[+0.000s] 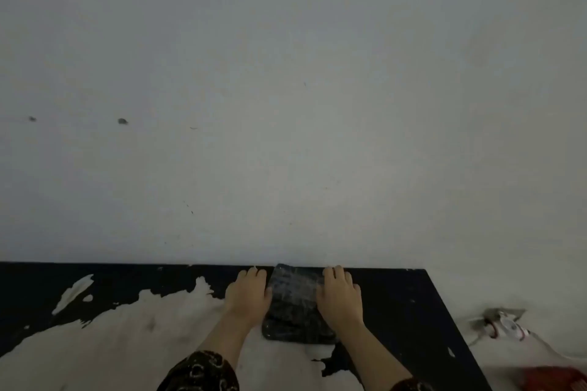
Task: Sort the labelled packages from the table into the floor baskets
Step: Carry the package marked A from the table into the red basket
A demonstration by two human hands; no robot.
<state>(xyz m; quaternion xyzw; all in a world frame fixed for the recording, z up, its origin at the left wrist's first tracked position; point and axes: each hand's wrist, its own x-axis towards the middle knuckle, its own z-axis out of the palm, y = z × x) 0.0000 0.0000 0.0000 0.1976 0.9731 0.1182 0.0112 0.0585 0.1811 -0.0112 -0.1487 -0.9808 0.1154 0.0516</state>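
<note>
Package: we see one dark, plastic-wrapped package [297, 305] lying flat on the worktop [397, 301], its far end touching the wall [286, 105].
Left hand: our left hand [247, 295] lies palm-down along the package's left edge, fingers [252, 274] stretched forward and touching it, not curled under.
Right hand: our right hand [340, 295] rests on the package's right side, fingers spread flat; neither hand has closed a hold yet.
Label: we cannot make one out; the wrap is too dim and glossy.
Handling: we judge it a soft, flat bundle in slick film, likely light, apt to sag if lifted from one end and to slide under flat palms.
Where to hold: we would pinch both long sides near the middle, thumbs on top, fingers tucked beneath.
Baskets: something red [556, 378] shows low at right beyond the worktop's edge; we cannot tell whether it is a basket.
</note>
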